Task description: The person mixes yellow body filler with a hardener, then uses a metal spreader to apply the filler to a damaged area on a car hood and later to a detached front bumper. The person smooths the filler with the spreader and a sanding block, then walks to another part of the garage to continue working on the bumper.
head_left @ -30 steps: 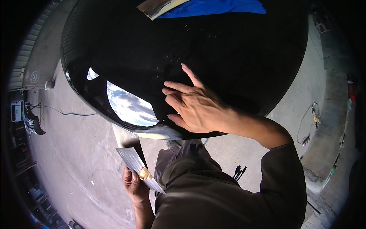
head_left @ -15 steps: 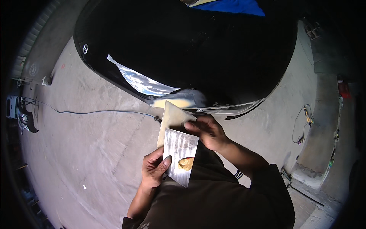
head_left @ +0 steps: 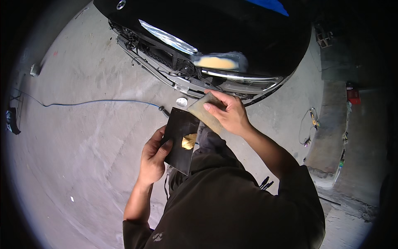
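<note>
My left hand [head_left: 155,155] is closed on a dark rectangular plate [head_left: 176,157] with a lump of yellow paste [head_left: 189,141] near its right edge. My right hand [head_left: 226,112] grips a thin beige spreader [head_left: 201,107], held just above and right of the plate. Beyond my hands is a black car front [head_left: 248,33], with a pale yellow patch [head_left: 215,62] ringed in grey on its front edge and exposed metal framework [head_left: 166,66] below the hood.
Blue covering [head_left: 271,6] lies at the car's top. On the concrete floor are a blue hose [head_left: 95,100] with a dark fitting [head_left: 163,111], a white round item [head_left: 181,102], a corded yellow tool [head_left: 314,117] and a red object [head_left: 353,95] along a step [head_left: 329,141] at right.
My right hand has left the hood and taken the beige spreader, now lifted apart from the plate. My left hand and plate have come up. The car sits higher in view.
</note>
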`<state>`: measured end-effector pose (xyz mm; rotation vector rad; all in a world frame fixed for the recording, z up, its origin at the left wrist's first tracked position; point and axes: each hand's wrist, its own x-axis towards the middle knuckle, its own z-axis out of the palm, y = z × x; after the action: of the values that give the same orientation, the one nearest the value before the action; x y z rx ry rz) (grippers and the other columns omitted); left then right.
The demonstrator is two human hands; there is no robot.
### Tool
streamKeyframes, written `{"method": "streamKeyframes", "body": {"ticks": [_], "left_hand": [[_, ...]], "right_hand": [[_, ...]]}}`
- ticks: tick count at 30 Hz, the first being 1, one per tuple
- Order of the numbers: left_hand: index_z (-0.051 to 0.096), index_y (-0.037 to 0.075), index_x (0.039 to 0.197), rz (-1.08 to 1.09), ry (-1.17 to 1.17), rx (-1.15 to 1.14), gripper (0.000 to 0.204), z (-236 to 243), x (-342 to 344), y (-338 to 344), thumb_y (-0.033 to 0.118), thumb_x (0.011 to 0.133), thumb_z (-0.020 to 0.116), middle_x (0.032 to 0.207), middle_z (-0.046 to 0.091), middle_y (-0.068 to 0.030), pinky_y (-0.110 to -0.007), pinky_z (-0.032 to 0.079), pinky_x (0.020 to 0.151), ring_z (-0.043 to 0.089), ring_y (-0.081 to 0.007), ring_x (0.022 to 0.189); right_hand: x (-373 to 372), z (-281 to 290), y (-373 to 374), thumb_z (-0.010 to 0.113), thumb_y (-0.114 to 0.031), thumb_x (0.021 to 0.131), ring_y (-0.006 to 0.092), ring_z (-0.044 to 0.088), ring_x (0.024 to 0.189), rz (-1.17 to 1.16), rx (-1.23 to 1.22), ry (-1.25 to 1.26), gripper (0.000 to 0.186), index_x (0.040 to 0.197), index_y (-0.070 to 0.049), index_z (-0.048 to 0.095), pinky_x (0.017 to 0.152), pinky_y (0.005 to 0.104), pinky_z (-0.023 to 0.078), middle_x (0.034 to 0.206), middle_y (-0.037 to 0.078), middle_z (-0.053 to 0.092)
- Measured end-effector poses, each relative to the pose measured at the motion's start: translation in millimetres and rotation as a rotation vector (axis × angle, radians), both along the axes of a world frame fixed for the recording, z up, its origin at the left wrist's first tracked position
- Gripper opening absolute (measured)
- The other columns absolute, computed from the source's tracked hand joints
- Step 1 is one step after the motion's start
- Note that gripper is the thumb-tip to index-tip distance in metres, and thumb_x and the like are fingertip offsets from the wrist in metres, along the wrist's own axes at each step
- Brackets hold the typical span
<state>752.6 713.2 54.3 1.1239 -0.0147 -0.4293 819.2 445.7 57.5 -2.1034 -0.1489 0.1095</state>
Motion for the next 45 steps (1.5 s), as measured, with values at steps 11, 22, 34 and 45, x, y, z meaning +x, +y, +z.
{"method": "streamKeyframes", "body": {"ticks": [11,22,34,45], "left_hand": [[0.052,-0.003,0.139,0.352,-0.072,0.261,0.034,-17,-46,-12,0.015,0.11,0.049,0.096,0.066,-0.0035,-0.023,0.048,0.059,0.059,-0.0067,0.071],[0.05,-0.003,0.141,0.23,0.027,-0.235,0.038,15,-108,-159,0.01,0.105,0.051,0.106,0.071,-0.0102,-0.019,0.034,0.041,0.047,-0.0046,0.048],[0.044,-0.009,0.148,0.005,-0.234,0.382,0.044,15,-162,-200,0.011,0.109,0.048,0.127,0.068,-0.0133,-0.028,0.05,0.096,0.064,-0.0159,0.11],[0.047,-0.009,0.146,0.027,-0.34,0.477,0.042,0,-165,-152,0.007,0.107,0.047,0.122,0.069,-0.0148,-0.029,0.049,0.097,0.063,-0.0163,0.111]], "right_hand": [[-83,-19,18,0.076,-0.021,0.096,0.0126,0.068,0.097,0.209,0.362,0.206,0.041,0.127,0.004,0.065,0.083,0.0299,0.055,0.106,0.016,0.074],[-167,-4,-99,0.078,-0.008,0.079,0.022,0.065,0.103,0.182,-0.043,-0.986,0.039,0.117,-0.017,0.081,0.112,0.0489,0.051,0.104,0.003,0.063],[-243,6,-198,0.071,-0.007,0.088,0.0334,0.061,0.063,0.014,-0.105,-0.396,0.02,0.075,0.002,0.06,0.057,0.0413,0.048,0.077,0.013,0.06],[-251,35,-128,0.071,-0.007,0.088,0.0311,0.064,0.067,0.447,-0.148,-0.403,0.01,0.085,0.002,0.069,0.06,0.0399,0.052,0.08,0.011,0.062]]}}
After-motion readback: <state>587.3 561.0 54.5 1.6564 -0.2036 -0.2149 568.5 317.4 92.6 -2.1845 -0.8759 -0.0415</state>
